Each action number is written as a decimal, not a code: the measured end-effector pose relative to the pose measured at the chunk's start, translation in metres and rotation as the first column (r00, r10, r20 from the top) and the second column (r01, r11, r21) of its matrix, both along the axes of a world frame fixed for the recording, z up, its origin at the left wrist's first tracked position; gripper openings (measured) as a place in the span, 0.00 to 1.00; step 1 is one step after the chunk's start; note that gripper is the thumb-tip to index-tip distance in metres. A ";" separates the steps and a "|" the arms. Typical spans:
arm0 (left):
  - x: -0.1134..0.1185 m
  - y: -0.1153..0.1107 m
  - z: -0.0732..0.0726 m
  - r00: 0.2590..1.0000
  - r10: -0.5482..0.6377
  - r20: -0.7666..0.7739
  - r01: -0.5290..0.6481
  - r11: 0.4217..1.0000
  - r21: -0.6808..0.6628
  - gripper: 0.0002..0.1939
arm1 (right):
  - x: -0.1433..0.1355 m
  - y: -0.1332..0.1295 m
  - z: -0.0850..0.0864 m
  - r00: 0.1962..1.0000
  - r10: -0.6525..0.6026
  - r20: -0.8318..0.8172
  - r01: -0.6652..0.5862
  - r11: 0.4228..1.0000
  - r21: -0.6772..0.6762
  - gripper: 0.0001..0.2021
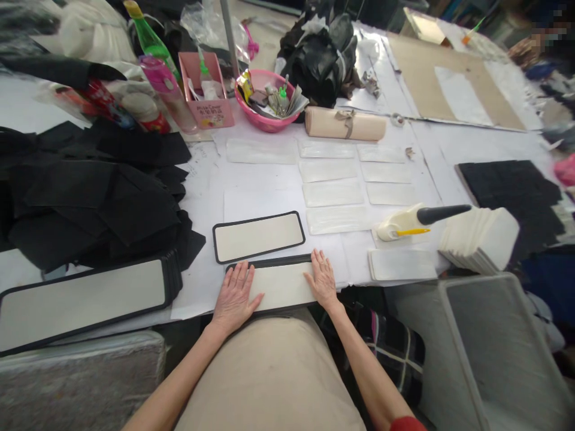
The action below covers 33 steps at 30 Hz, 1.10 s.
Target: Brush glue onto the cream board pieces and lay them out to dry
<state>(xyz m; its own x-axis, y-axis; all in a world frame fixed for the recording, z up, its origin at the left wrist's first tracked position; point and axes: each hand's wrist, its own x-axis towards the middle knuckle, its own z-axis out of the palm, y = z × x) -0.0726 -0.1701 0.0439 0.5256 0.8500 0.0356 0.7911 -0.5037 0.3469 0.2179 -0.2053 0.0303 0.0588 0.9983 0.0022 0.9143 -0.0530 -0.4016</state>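
A cream panel with black edging (283, 287) lies flat at the table's front edge. My left hand (234, 296) rests on its left end, fingers spread and pointing away from me. On the right end lies my right hand (322, 280), its fingers stretched out over the far black edge. Just beyond them is a second black-edged cream panel (259, 237), touched by neither hand. A stack of similar black-edged panels (85, 299) sits at the front left.
Black fabric pieces (90, 191) are heaped at left. Beyond stand a pink box (213, 114), a pink bowl (269, 123) and a rolled bundle (327, 124). Translucent strips (335, 194), a yellow brush (412, 231) and cream pieces (471, 236) are at right.
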 end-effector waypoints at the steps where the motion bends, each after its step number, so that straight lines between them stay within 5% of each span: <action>1: -0.002 0.000 0.003 1.000 0.004 0.025 -0.004 1.000 0.010 0.39 | 0.004 -0.003 0.002 0.997 -0.064 -0.048 0.067 0.997 0.045 0.29; 5: -0.019 -0.009 0.011 0.973 0.196 0.125 -0.202 0.978 0.042 0.37 | 0.016 -0.029 0.013 0.913 -0.356 -0.202 0.383 0.916 0.117 0.27; 8: -0.034 -0.023 0.009 0.911 0.390 0.131 -0.393 0.920 -0.009 0.31 | 0.011 -0.052 0.016 0.910 -0.362 -0.200 0.371 0.929 0.006 0.27; 12: -0.042 -0.037 0.005 0.915 0.396 0.074 -0.390 0.917 -0.082 0.22 | -0.005 -0.066 0.014 0.902 -0.390 -0.186 0.390 0.920 -0.037 0.28; 18: -0.033 -0.040 0.020 0.923 0.386 -0.011 -0.385 0.922 0.033 0.22 | -0.017 -0.064 0.015 0.841 -0.463 -0.281 0.483 0.876 0.003 0.27; 23: -0.030 -0.040 0.020 0.890 0.443 0.109 -0.439 0.896 -0.065 0.19 | -0.021 -0.063 0.023 0.849 -0.458 -0.262 0.496 0.862 0.102 0.22; 28: -0.027 -0.040 0.023 0.713 0.626 0.315 -0.494 0.768 -0.408 0.17 | -0.021 -0.061 0.034 0.844 -0.472 -0.253 0.516 0.844 0.148 0.17; 33: -0.025 -0.021 0.050 0.449 0.777 0.440 -0.346 0.606 -0.717 0.19 | -0.012 -0.036 0.058 0.725 -0.471 -0.502 0.539 0.842 -0.012 0.16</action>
